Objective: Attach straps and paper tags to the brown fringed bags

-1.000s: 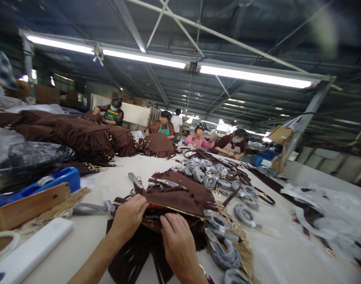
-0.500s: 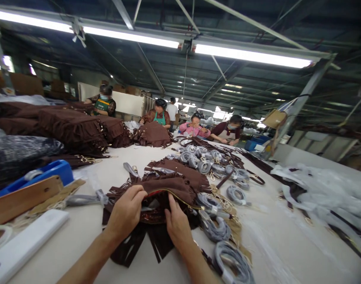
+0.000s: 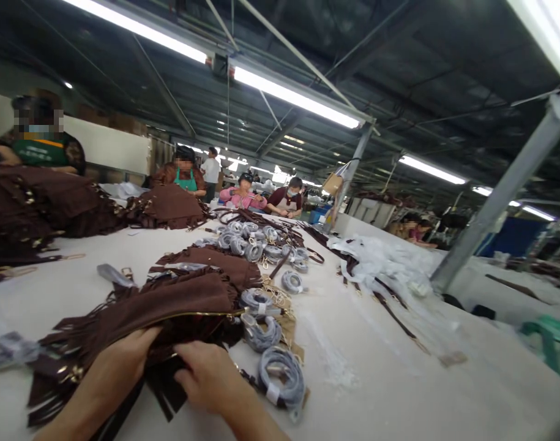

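At the far left, a grey plastic-wrapped strip (image 3: 13,350) lies close to the fringe, so a sideways drag of the bag could pull it along or crumple it. Next comes the dark brown, soft fabric bag with long fringe and a gold zip (image 3: 169,297), lying on the white tabletop (image 3: 376,380) beneath and between the hands, its mouth partly open towards the person. Gold fittings (image 3: 71,372) sit among the fringe beside the left forearm and could catch strands or scrape the fabric if the arm slides.

The left hand (image 3: 121,364) reaches in at the mouth with its fingertips hidden, so I cannot tell whether they pinch the lining or lie spread; a hard pull there could strain the zip seam. The right hand (image 3: 213,375) has bent fingers at the near lip and the thumb apart below; whether it pinches the edge I cannot tell. A loose hold could let the limp lip fold inward, and strands could get trapped in the zip teeth.

Just right, a grey plastic-wrapped coil with a white band (image 3: 282,367) lies near the right forearm, where an outward elbow could knock it into the brown paper pieces (image 3: 286,327)
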The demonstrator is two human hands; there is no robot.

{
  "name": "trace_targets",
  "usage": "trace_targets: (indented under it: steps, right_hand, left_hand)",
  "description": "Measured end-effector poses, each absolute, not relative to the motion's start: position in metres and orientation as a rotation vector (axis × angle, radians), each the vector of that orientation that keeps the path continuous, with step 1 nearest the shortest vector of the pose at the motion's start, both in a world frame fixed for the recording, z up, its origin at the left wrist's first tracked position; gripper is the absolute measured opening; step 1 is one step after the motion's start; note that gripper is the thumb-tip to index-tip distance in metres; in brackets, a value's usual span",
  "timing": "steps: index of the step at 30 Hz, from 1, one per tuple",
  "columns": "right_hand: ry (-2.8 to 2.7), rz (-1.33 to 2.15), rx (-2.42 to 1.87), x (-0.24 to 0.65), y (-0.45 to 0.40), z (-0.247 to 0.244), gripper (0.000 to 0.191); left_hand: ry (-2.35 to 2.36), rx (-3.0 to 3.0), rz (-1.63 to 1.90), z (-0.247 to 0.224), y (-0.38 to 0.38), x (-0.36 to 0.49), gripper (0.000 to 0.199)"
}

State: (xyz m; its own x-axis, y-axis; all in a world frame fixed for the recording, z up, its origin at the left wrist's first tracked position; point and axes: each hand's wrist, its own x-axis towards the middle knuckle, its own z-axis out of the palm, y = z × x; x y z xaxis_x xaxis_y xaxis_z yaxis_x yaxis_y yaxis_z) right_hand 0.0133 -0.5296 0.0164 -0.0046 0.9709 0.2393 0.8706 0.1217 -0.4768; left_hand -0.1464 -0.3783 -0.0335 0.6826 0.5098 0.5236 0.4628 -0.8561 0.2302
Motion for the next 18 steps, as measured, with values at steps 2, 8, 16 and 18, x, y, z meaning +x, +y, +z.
trace_targets:
  steps: [2,8,16,18]
  right_hand:
    - [-1.857,0.350,-1.746,0.031,-0.552,0.025,0.025]
    - [-1.354,0.337,-2.000,0.134,-0.628,0.027,0.023]
    - [-1.113,0.213,-2.269,0.191,-0.660,0.004,0.024]
    - [-1.056,0.148,-2.376,0.203,-0.667,0.006,0.024]
  left_hand:
    - [0.788,2.777,0.949,-0.032,-0.380,-0.147,0.045]
    - [0.769,2.568,1.168,-0.025,-0.385,-0.145,0.032]
    - [0.827,2.256,1.145,-0.014,-0.393,-0.142,0.030]
    - [0.863,2.192,1.066,-0.015,-0.391,-0.145,0.031]
